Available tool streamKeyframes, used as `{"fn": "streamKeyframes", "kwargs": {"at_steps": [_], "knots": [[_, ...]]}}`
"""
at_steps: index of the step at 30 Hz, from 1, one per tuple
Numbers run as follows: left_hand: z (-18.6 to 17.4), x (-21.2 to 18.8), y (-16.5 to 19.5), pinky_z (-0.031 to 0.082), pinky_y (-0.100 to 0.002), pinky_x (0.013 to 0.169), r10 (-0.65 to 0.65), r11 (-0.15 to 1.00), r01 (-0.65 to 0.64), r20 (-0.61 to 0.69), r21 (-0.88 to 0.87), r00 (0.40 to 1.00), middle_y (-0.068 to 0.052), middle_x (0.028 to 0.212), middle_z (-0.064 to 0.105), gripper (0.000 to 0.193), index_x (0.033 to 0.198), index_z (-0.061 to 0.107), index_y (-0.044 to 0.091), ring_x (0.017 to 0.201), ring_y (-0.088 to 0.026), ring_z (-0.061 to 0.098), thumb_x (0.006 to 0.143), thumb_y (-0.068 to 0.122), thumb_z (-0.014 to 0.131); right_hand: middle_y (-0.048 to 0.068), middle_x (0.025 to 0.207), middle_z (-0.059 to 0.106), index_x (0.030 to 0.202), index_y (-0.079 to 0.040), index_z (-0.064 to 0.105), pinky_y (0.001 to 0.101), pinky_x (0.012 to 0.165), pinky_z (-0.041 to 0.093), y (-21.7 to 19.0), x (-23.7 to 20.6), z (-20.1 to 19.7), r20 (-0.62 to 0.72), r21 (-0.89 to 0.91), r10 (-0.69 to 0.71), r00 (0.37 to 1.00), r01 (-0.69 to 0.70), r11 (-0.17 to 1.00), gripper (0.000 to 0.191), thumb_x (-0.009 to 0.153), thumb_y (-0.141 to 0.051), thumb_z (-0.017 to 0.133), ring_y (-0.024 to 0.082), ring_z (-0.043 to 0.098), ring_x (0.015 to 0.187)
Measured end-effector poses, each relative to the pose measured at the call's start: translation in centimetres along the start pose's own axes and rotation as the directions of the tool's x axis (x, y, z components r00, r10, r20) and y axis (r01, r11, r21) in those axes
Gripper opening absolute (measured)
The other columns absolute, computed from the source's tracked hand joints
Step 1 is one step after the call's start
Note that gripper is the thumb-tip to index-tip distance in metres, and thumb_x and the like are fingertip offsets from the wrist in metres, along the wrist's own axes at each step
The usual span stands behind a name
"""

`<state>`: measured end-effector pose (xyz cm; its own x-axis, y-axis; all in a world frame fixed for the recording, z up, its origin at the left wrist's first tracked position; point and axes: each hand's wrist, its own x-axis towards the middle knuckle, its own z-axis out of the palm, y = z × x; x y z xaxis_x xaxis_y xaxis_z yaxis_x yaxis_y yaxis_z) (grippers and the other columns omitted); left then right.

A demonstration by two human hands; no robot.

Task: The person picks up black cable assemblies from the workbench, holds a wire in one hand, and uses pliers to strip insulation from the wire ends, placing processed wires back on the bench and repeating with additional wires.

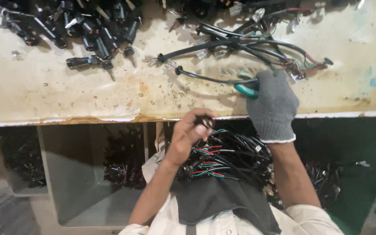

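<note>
The bare left hand [187, 135] pinches a small black connector [204, 122] above the lap bundle of wire harnesses [225, 159]; the gloved right hand [271, 106] closes on green-handled cutters [245, 89] at the bench edge [66, 121]; tangled leads could snag, or the cutters nick a wire.

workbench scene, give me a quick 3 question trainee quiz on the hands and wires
1. True or false: the right hand wears a grey glove.
2. What does the left hand pinch? A) a small black connector B) a screwdriver C) a roll of tape
3. What colour are the handles of the cutters under the gloved hand?

Key: 1 true; 2 A; 3 green. The cutters lie on the stained worktop against a black cable.
</note>
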<state>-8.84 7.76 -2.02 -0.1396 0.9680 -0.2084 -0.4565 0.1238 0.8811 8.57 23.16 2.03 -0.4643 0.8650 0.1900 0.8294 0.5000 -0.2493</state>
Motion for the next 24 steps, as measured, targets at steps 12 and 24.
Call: {"fn": "streamKeyframes", "kwargs": {"at_steps": [12, 24], "knots": [[-0.7, -0.3, 0.5, 0.040, -0.023, 0.071, -0.041, 0.982, 0.052, 0.061, -0.183, 0.997, -0.001, 0.093, 0.058, 0.034, 0.127, 0.057, 0.007, 0.080, -0.006, 0.049, 0.100, 0.025, 0.062, 0.014, 0.091, 0.067, 0.102, -0.006, 0.066, 0.0457, 0.071, 0.052, 3.4, 0.4, -0.8, 0.271, 0.226, -0.147, 0.951, 0.085, 0.970, 0.017, 0.092, -0.014, 0.078, 0.037, 0.067, 0.082], [1.3, -0.3, 0.1, 0.037, -0.019, 0.059, -0.176, 0.976, 0.178, 0.028, -0.122, 0.984, 0.003, 0.090, 0.061, 0.036, 0.127, 0.060, 0.004, 0.071, -0.003, 0.048, 0.109, 0.034, 0.059, 0.011, 0.100, 0.068, 0.117, -0.011, 0.065, 0.0446, 0.070, 0.053, -1.6, -2.2, -2.8, 0.212, 0.600, -0.569, 0.795, 0.354, 0.717, 0.053, 0.067, -0.007, 0.081, 0.035, 0.069, 0.085]]}}
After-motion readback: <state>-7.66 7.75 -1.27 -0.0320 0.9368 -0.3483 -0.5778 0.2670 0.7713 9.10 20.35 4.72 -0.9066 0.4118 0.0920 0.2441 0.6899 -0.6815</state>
